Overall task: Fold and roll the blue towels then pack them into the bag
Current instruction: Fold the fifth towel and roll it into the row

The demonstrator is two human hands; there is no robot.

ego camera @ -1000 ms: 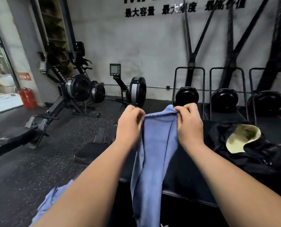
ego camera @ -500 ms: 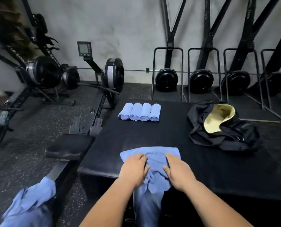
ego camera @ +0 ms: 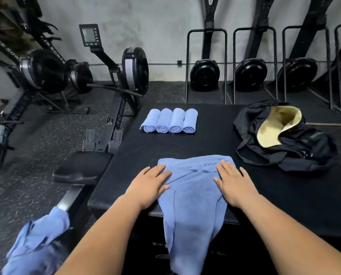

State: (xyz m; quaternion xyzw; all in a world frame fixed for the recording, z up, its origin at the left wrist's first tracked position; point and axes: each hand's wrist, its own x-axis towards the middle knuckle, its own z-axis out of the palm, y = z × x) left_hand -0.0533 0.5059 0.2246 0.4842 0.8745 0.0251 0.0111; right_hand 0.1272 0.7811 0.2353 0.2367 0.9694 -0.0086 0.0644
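A folded blue towel [ego camera: 193, 187] lies on the near part of the black padded platform [ego camera: 211, 139], its lower half hanging over the front edge. My left hand [ego camera: 148, 184] presses flat on the towel's left side, and my right hand [ego camera: 232, 182] presses flat on its right side, fingers straight. Several rolled blue towels [ego camera: 170, 121] sit side by side at the platform's far left. An open black bag [ego camera: 282, 135] with a pale yellow lining rests at the far right. More loose blue towels [ego camera: 36, 243] are heaped at the lower left.
Rowing machines [ego camera: 106, 80] stand on the speckled floor to the left, one seat [ego camera: 82, 165] close to the platform's left edge. Black racks with round machines [ego camera: 205, 74] line the back wall.
The towel was held up by its top corners, then laid on the platform. Both hands have slid apart from the middle to the towel's sides, flattening it.
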